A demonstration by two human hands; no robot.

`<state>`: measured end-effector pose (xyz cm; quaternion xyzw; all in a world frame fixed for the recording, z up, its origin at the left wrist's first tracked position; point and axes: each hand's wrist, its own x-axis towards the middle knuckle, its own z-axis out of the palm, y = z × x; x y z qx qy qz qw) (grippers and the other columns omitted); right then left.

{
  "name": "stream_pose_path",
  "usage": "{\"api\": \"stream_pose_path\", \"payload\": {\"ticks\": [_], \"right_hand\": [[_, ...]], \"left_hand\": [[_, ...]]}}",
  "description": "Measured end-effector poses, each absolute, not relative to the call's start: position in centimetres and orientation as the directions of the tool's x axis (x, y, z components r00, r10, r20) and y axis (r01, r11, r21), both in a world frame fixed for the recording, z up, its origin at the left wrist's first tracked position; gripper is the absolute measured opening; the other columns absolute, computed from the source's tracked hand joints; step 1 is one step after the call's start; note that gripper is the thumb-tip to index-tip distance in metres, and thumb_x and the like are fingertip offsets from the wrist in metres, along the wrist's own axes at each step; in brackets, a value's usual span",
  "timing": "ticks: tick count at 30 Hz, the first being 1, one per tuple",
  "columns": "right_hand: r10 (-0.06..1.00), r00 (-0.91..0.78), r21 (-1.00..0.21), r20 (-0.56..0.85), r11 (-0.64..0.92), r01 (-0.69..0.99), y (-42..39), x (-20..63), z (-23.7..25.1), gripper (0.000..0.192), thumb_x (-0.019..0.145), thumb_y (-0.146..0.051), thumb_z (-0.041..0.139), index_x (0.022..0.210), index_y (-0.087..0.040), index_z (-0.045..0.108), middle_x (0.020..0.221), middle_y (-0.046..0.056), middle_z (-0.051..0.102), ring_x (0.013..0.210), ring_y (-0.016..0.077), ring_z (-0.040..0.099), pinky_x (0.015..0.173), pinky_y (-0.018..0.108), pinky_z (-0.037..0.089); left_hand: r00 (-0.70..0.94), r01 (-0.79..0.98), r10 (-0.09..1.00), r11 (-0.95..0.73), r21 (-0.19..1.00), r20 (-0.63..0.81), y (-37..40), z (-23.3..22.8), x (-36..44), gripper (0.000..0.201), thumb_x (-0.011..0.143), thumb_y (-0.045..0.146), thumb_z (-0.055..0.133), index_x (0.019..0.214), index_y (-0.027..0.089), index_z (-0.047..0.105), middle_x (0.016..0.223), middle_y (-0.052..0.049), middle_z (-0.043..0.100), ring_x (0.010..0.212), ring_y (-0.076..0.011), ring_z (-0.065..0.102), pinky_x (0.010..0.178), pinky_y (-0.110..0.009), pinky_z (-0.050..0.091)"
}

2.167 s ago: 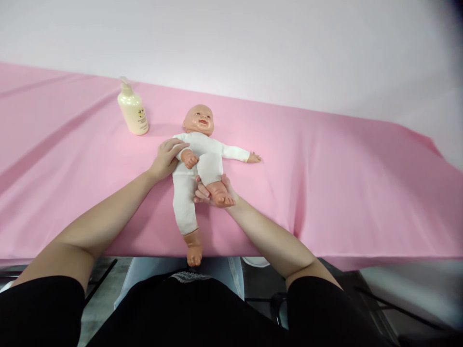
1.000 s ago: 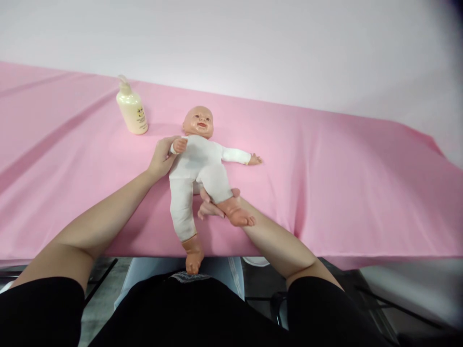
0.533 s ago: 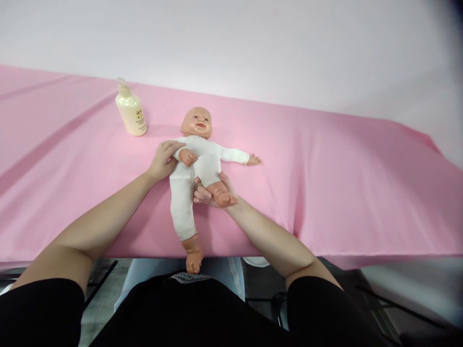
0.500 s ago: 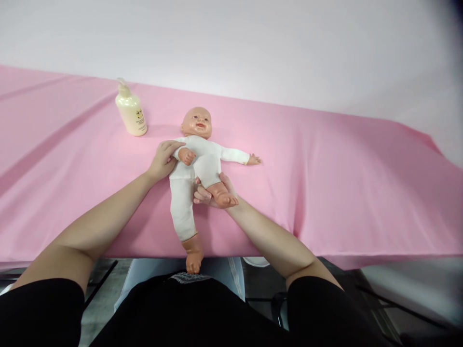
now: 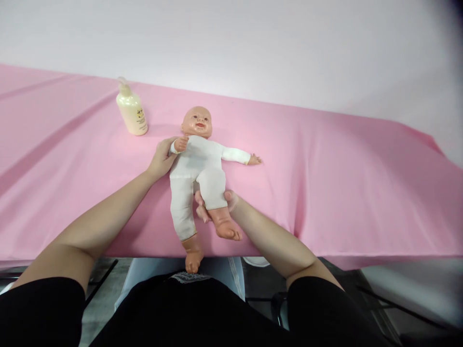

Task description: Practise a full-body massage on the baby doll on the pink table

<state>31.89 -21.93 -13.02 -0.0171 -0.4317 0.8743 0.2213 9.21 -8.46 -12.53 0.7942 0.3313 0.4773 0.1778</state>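
Your baby doll (image 5: 197, 164) lies face up on the desk (image 5: 325, 183), draped in pink cloth under a plain pale wall. Your left hand (image 5: 161, 159) grips its arm; your right hand (image 5: 213, 205) closes round its leg. A lotion bottle (image 5: 132, 110) stands nearby.

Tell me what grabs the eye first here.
A baby doll in a white bodysuit lies face up mid-table on the pink tablecloth, one foot past the near edge. The left hand holds its arm near the shoulder; the right hand grips the raised lower leg. A cream pump bottle stands upright behind and left of the doll's head.
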Motion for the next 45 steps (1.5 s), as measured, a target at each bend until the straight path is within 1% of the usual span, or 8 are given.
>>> {"api": "stream_pose_path", "payload": {"ticks": [3, 5, 7, 12, 17, 21, 35, 45], "right_hand": [[0.328, -0.945, -0.784, 0.011, -0.583, -0.212, -22.0, 32.1, -12.7, 0.067, 0.07, -0.078, 0.073, 0.098, -0.019, 0.054, 0.074, 0.006, 0.07, 0.063, 0.017, 0.062, 0.057, 0.03, 0.047], [0.361, -0.928, -0.771, -0.09, -0.615, -0.165, -22.2, 32.1, -13.0, 0.058, 0.084, -0.078, 0.058, 0.095, -0.021, 0.053, 0.068, 0.003, 0.066, 0.06, 0.0157, 0.06, 0.056, 0.03, 0.047], [0.454, -0.885, -0.762, -0.099, -0.607, -0.226, -22.3, 32.0, -13.5, 0.058, 0.089, -0.079, 0.047, 0.094, -0.021, 0.052, 0.065, 0.001, 0.063, 0.056, 0.015, 0.058, 0.055, 0.029, 0.046], [0.702, -0.709, -0.71, 0.061, -0.468, -0.526, -22.1, 31.2, -13.2, 0.072, 0.078, -0.09, 0.05, 0.095, -0.019, 0.053, 0.062, -0.001, 0.061, 0.048, 0.0132, 0.052, 0.055, 0.03, 0.043], [0.794, -0.605, -0.618, -0.069, -0.51, -0.598, -21.5, 31.0, -11.1, 0.079, 0.086, -0.09, 0.02, 0.087, -0.02, 0.055, 0.055, -0.003, 0.056, 0.043, 0.0119, 0.043, 0.056, 0.029, 0.041], [0.793, -0.601, -0.579, -0.097, -0.536, -0.614, -21.3, 30.9, -10.8, 0.085, 0.086, -0.091, 0.01, 0.086, -0.019, 0.057, 0.054, -0.003, 0.056, 0.042, 0.0121, 0.041, 0.055, 0.029, 0.04], [0.743, -0.667, -0.553, -0.055, -0.579, -0.599, -21.7, 31.1, -11.1, 0.08, 0.085, -0.092, 0.021, 0.089, -0.02, 0.055, 0.057, -0.002, 0.057, 0.049, 0.0147, 0.047, 0.061, 0.031, 0.044], [0.575, -0.773, -0.637, 0.267, -0.497, -0.589, -22.1, 31.1, -13.6, 0.065, 0.071, -0.076, 0.075, 0.099, -0.022, 0.051, 0.074, 0.001, 0.067, 0.067, 0.0178, 0.062, 0.073, 0.034, 0.049]], "left_hand": [[0.324, 0.363, 0.71, -0.704, 0.611, 0.626, -8.4, -12.7, 9.1, 0.042, 0.095, 0.038, 0.059, 0.133, 0.018, 0.059, 0.13, -0.013, 0.068, 0.119, -0.0282, 0.063, 0.107, -0.047, 0.048], [0.323, 0.364, 0.711, -0.703, 0.611, 0.625, -8.4, -12.7, 9.1, 0.042, 0.095, 0.036, 0.059, 0.133, 0.018, 0.058, 0.131, -0.013, 0.067, 0.12, -0.0278, 0.062, 0.108, -0.047, 0.047], [0.324, 0.362, 0.708, -0.706, 0.609, 0.627, -8.4, -12.6, 9.1, 0.042, 0.095, 0.035, 0.058, 0.133, 0.018, 0.058, 0.131, -0.013, 0.067, 0.12, -0.0273, 0.062, 0.108, -0.046, 0.047], [0.365, 0.394, 0.681, -0.73, 0.558, 0.635, -8.4, -12.6, 9.1, 0.042, 0.092, 0.031, 0.058, 0.133, 0.02, 0.06, 0.127, -0.012, 0.069, 0.116, -0.0275, 0.062, 0.106, -0.047, 0.047], [0.468, 0.44, 0.61, -0.788, 0.43, 0.64, -8.3, -13.1, 9.1, 0.045, 0.087, 0.017, 0.052, 0.131, 0.024, 0.064, 0.127, -0.01, 0.067, 0.121, -0.0279, 0.058, 0.109, -0.05, 0.042], [0.488, 0.433, 0.603, -0.795, 0.425, 0.631, -8.3, -13.3, 9.1, 0.05, 0.085, 0.014, 0.052, 0.132, 0.025, 0.063, 0.128, -0.011, 0.065, 0.121, -0.0288, 0.057, 0.109, -0.051, 0.041], [0.466, 0.425, 0.601, -0.796, 0.432, 0.649, -8.3, -13.2, 9.1, 0.046, 0.089, 0.017, 0.051, 0.132, 0.023, 0.063, 0.127, -0.011, 0.067, 0.119, -0.0274, 0.058, 0.107, -0.049, 0.043], [0.462, 0.412, 0.631, -0.775, 0.479, 0.624, -8.1, -13.2, 8.9, 0.043, 0.091, 0.023, 0.052, 0.133, 0.022, 0.062, 0.127, -0.012, 0.067, 0.121, -0.028, 0.058, 0.11, -0.049, 0.041]]}}
